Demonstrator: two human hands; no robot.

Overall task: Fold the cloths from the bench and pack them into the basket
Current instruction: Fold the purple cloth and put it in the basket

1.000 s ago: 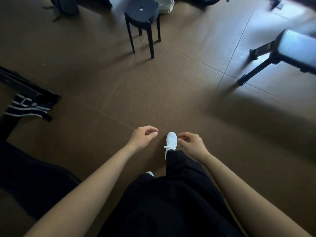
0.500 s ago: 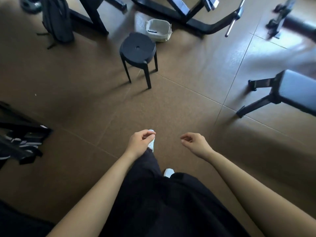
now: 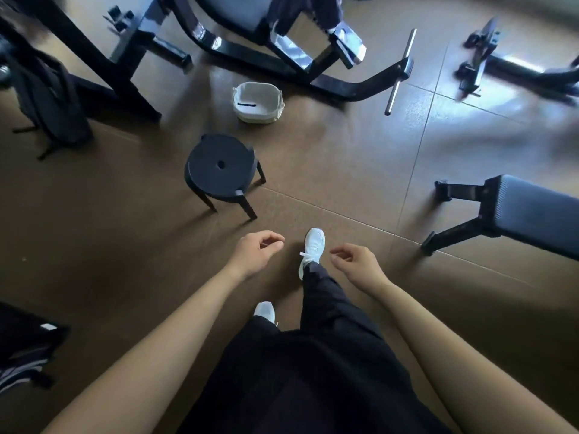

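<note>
Your left hand (image 3: 255, 250) hangs loosely curled with nothing in it, thumb and fingers apart; your right hand (image 3: 357, 261) is the same, half-open and empty. Between them your leading white shoe (image 3: 311, 249) is planted on the brown floor (image 3: 125, 245), toe pointing ahead toward the equipment.

Since a second ago the view has lifted and you have walked forward: the black stool (image 3: 221, 170) that was far off now stands just ahead and left of your hands. The basket (image 3: 258, 101), out of sight a second ago and small at the top edge half a second ago, now lies in full view beyond the stool. I read that as the approach stage, with no folding begun.

The basket sits upright on the floor, mouth open upward, holding no folded cloth that shows, just beside the black machine frame (image 3: 282, 67). Its long axis runs roughly left to right across your view.

Dark cloths (image 3: 300, 10) hang over the padded table (image 3: 238, 14) at the top, trailing downward, blurred. The second table (image 3: 532, 211) on your right looks bare. You would likely need to pass the stool on its right.
</note>
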